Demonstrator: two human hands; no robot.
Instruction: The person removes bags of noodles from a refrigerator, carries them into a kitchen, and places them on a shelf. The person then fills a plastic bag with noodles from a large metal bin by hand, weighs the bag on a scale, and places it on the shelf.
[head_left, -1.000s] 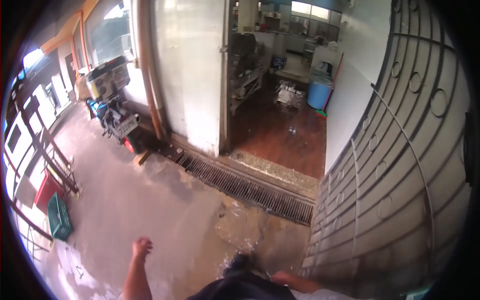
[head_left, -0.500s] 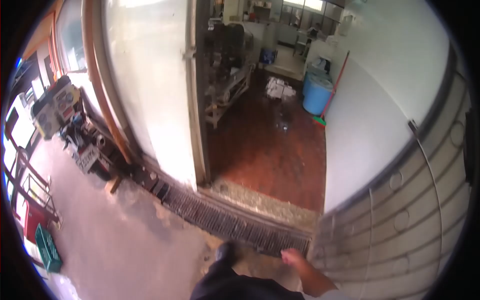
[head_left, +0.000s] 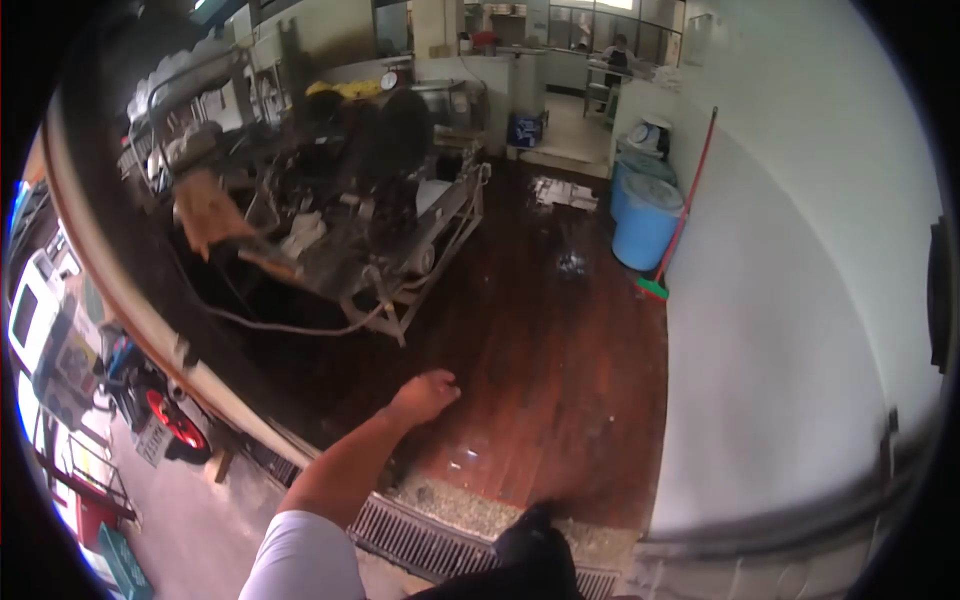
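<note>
I'm stepping over the drain grate [head_left: 400, 535] right now, and that grate is my landmark for everything here. A second ago it was lying well ahead of me across the wet concrete; now it's running directly under my leading foot [head_left: 535, 540], so I'm crossing the threshold into the room. My left hand [head_left: 425, 395] is swinging forward just beyond the grate, over the dark wooden floor [head_left: 560, 350]; the fingers are loosely curled with nothing in them and touching nothing. My right hand, which was hanging close to the grate half a second back, is dropping out of sight, so I cannot tell how it's held. The metal shutter that was filling the right side is slipping away too, leaving only the white wall [head_left: 780, 330] beyond the grate's right end. Farther in from the grate, to the left, a cluttered metal workbench [head_left: 370, 230] is standing, nearest to my left hand but apart from it. Well beyond the grate by the wall, a blue bucket [head_left: 645, 220] and a red-handled broom [head_left: 680, 215] are waiting.
</note>
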